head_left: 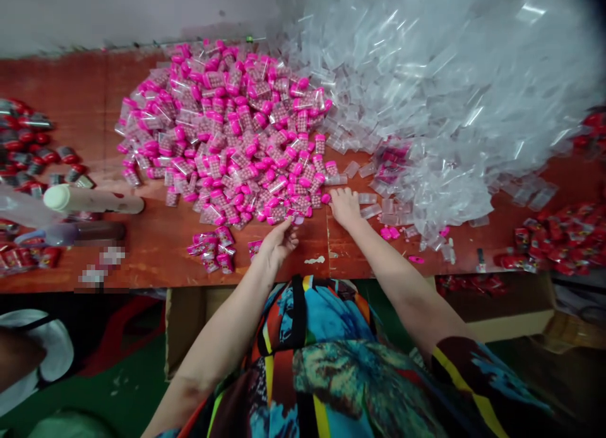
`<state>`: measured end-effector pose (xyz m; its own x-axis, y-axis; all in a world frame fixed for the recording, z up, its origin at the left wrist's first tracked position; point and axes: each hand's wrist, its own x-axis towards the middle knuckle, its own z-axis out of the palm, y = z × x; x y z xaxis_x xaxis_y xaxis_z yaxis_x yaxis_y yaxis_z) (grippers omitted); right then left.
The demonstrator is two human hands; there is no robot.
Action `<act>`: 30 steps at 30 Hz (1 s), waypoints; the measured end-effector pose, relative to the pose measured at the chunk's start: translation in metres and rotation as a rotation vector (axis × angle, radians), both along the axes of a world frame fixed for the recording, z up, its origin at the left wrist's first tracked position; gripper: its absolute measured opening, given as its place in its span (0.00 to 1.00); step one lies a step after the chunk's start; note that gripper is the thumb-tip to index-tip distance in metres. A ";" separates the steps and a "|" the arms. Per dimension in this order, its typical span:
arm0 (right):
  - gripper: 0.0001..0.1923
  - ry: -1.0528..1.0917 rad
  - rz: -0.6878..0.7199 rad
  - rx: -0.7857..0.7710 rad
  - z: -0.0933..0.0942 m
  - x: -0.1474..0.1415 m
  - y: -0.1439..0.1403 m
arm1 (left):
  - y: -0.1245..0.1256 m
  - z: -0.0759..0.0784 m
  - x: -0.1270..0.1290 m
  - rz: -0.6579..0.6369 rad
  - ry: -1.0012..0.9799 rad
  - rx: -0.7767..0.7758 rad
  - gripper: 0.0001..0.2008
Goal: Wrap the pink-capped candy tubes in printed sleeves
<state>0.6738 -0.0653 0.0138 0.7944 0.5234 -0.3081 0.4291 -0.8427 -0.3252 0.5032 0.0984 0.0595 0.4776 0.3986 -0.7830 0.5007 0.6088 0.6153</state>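
A bright patterned garment fills the near edge. Beyond it, a red-brown wooden table meets a pale wall. The left hand pinches one pink-capped tube; the right hand, fingers curled, touches the pink tube heap, too many to count. Far right lies a clear sleeve pile.

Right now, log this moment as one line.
left hand: fingers on pink-capped tube at pile edge | right hand: on table beside clear sleeves | pink tube pile ahead | red table
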 end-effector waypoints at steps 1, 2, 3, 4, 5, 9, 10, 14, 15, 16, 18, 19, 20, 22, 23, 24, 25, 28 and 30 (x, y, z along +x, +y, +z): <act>0.11 0.061 -0.062 0.103 0.001 -0.006 -0.003 | 0.000 0.001 -0.001 0.029 0.018 -0.038 0.20; 0.09 0.142 -0.143 0.233 0.004 -0.013 -0.006 | -0.001 0.002 -0.001 0.068 0.037 -0.080 0.18; 0.10 0.231 -0.224 0.366 0.007 -0.022 -0.009 | -0.002 0.003 -0.002 0.109 0.052 -0.113 0.18; 0.13 0.331 -0.303 0.507 0.011 -0.032 -0.013 | -0.003 0.005 -0.003 0.144 0.055 -0.121 0.17; 0.17 0.438 -0.378 0.655 0.016 -0.043 -0.016 | -0.004 0.006 -0.003 0.167 0.047 -0.107 0.17; 0.25 0.734 -0.474 1.035 0.044 -0.095 -0.023 | -0.012 0.012 -0.006 0.209 -0.003 0.006 0.18; 0.26 0.775 -0.495 1.084 0.051 -0.106 -0.022 | -0.014 0.013 -0.006 0.214 -0.014 0.036 0.18; 0.27 0.826 -0.572 1.104 0.068 -0.139 -0.013 | -0.022 0.018 -0.009 0.227 -0.055 0.129 0.18; 0.27 0.822 -0.590 1.102 0.069 -0.144 -0.011 | -0.024 0.020 -0.010 0.234 -0.071 0.141 0.18; 0.27 0.814 -0.610 1.104 0.070 -0.147 -0.008 | -0.025 0.021 -0.011 0.246 -0.088 0.150 0.19; 0.27 0.796 -0.646 1.114 0.069 -0.152 -0.006 | -0.028 0.024 -0.014 0.271 -0.127 0.165 0.21; 0.27 0.793 -0.655 1.115 0.069 -0.154 -0.005 | -0.028 0.025 -0.015 0.278 -0.147 0.172 0.22; 0.27 0.795 -0.657 1.114 0.069 -0.155 -0.005 | -0.029 0.026 -0.017 0.281 -0.169 0.175 0.23; 0.27 0.816 -0.651 1.104 0.068 -0.158 -0.005 | -0.030 0.028 -0.021 0.278 -0.206 0.175 0.24; 0.28 0.834 -0.649 1.101 0.068 -0.160 -0.006 | -0.030 0.029 -0.023 0.274 -0.218 0.171 0.24; 0.28 0.858 -0.651 1.100 0.069 -0.162 -0.006 | -0.030 0.030 -0.025 0.270 -0.226 0.166 0.24; 0.28 0.885 -0.655 1.100 0.069 -0.164 -0.007 | -0.029 0.031 -0.027 0.261 -0.232 0.157 0.24; 0.29 0.938 -0.651 1.105 0.071 -0.168 -0.009 | -0.028 0.037 -0.034 0.210 -0.250 0.092 0.23; 0.29 0.918 -0.630 1.117 0.072 -0.170 -0.009 | -0.027 0.040 -0.039 0.172 -0.279 0.013 0.23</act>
<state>0.5033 -0.0743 0.0856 0.7303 0.4777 -0.4883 -0.5694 0.0309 -0.8215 0.4642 0.0717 0.0995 0.5979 0.5009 -0.6258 0.2024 0.6611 0.7225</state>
